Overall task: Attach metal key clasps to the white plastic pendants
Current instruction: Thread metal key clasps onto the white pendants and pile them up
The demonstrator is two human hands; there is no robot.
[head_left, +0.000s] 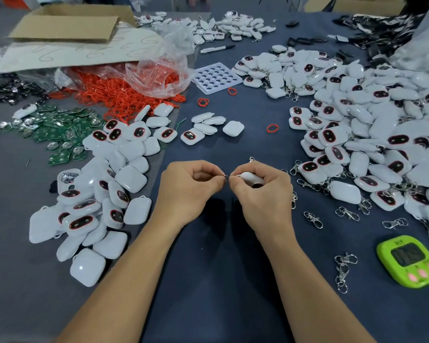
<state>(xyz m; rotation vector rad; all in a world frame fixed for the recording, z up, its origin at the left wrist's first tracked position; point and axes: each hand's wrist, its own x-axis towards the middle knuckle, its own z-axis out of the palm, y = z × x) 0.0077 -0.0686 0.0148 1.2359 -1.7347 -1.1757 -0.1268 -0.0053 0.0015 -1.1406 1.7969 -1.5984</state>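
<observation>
Head camera: A person's two bare hands met over the middle of a dark blue table [221, 280], near the wearer. The left hand [188, 191] had its fingers curled, thumb and forefinger pinching the small ring of a metal key clasp [226, 178]. The right hand [260, 194] was curled tight round a white pendant [250, 178], its fingertips touching the same ring, and a bit of silver metal showed just above its knuckles. How far the ring had gone onto the pendant could not be told. To the left lay a heap of bare pendants [104, 194], many showing a dark oval window ringed in red. To the right spread a larger heap of pendants with clasps [382, 134], running far across the table. Loose clasps [344, 214] lay scattered near the right forearm, beside a green timer [410, 261] at the near right. Far left sat a mound of red bands [124, 95] spilling from a clear plastic bag [159, 73], with green circuit boards [57, 129] just beside it and a cardboard box [70, 26] beyond. A white tray [216, 78] with round holes and a marker pen [217, 48] lay at the far centre.
</observation>
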